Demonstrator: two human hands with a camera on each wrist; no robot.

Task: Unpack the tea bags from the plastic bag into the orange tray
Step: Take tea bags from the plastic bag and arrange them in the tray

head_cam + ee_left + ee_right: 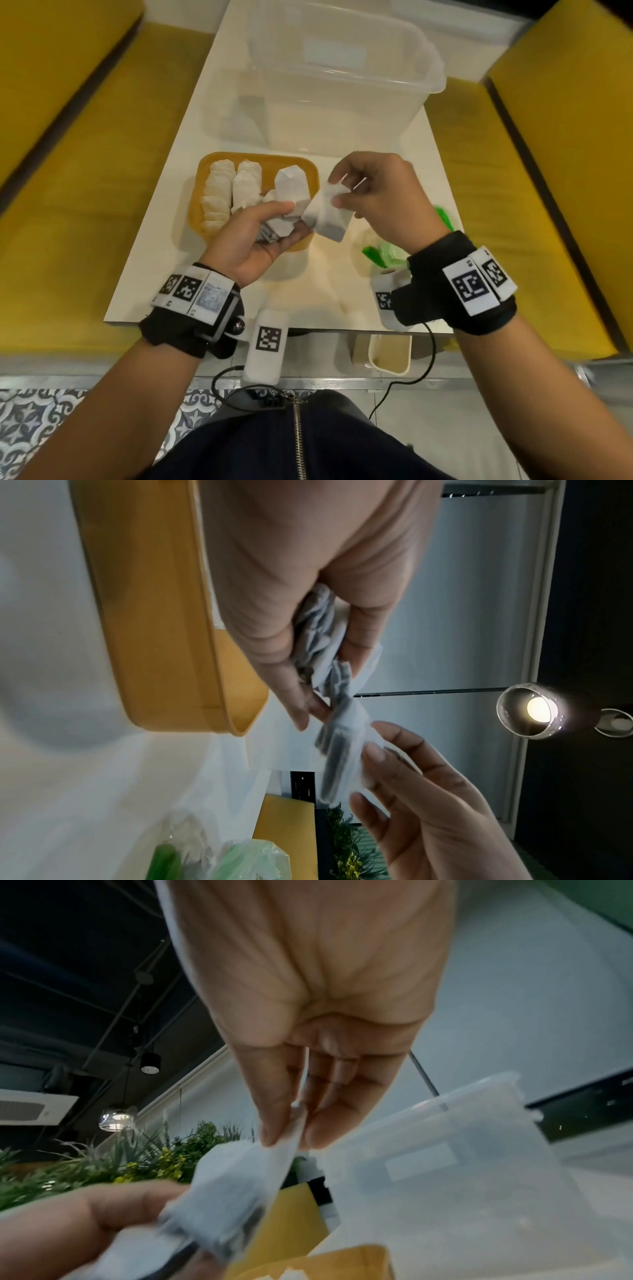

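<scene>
My left hand cups a clump of tea bags over the orange tray; my right hand pinches 1 tea bag. Tangled bags could spill beside the tray.

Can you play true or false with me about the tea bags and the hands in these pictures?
1. The right hand pinches a tea bag by its top. True.
2. The left hand is empty. False: it holds a bunch of tea bags.
3. The orange tray already has tea bags in it. True: rows of them lie inside.
4. The green plastic bag is on the left side of the tray. False: it lies on the table to the tray's right, under the right wrist.
5. The clear plastic tub stands beyond the tray. True.
</scene>
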